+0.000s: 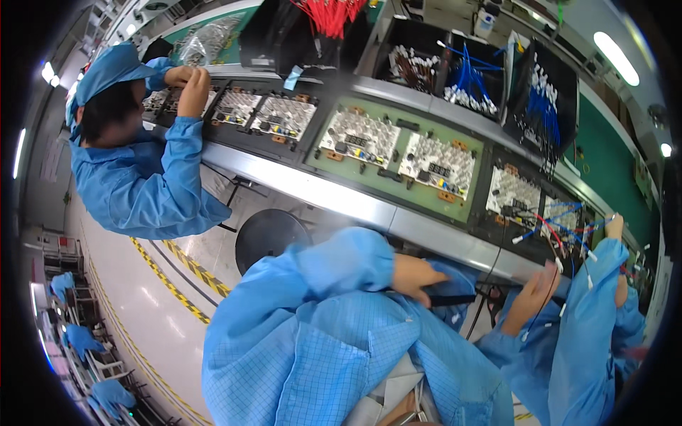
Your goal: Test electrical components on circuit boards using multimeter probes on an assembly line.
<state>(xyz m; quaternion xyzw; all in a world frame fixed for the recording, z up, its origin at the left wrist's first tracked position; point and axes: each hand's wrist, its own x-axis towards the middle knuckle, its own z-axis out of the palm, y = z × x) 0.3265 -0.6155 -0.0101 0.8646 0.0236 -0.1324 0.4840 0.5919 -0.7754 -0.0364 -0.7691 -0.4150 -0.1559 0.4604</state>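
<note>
Left hand (415,277) back from the worktop (334,195), held across the front of the wearer's blue smock (327,341). Fingers reach rightward, thumb below, a fairly narrow spread; a dark flat strip (455,300) sits just at the fingertips, and I cannot tell whether it is gripped or merely behind them. Right hand: not made out; the bare hand (533,298) off to the right, blurred, I take for a neighbour's. Nearest work: two populated circuit boards, one (361,138) ahead and left of the left hand, the other (437,167) almost straight ahead, both seated in a green carrier (348,172) beyond the metal edge. Ahead and right, a further board (511,192) lies on a dark carrier; beside it, loose blue, red and white leads (561,224), with a co-worker's hand (614,227) at their far side. Bundled blue wires (472,89) stand in a black bin farther ahead. Judgement: a pause or in-between step at the board line, since the left hand touches neither board. Working on the pair would call for bringing the hand forward over the edge, clear of that strip, fingers lined up with the chosen board.
</note>
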